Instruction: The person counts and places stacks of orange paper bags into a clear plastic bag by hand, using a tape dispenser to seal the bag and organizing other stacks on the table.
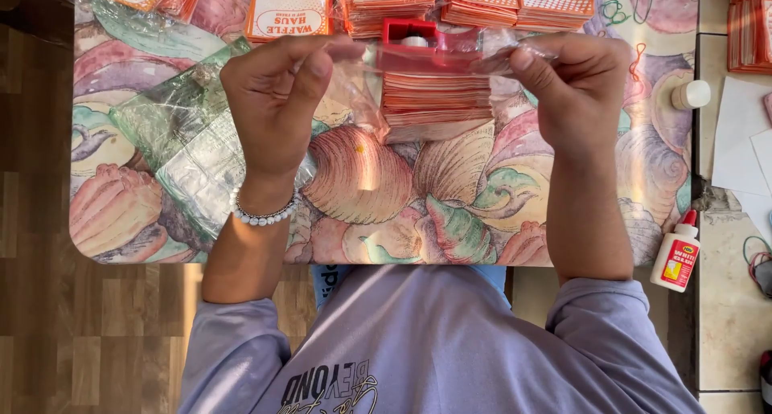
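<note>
Clear plastic bag [434, 59], both hands gripping edges

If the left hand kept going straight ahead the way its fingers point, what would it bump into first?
The left hand pinches a clear plastic bag and its fingers point toward the right hand. Going straight on, it would probably meet the red tape dispenser first, though depth is hard to judge.

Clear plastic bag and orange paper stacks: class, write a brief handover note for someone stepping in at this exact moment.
Left hand: pinching the left edge of the clear plastic bag.
Right hand: pinching its right edge, bag stretched between both.
Below the bag: a stack of orange papers, a red tape dispenser behind it.
Done: more orange stacks lie along the far table edge.
Left: bag looks empty; spare bags lie left; glue bottle right.
</note>
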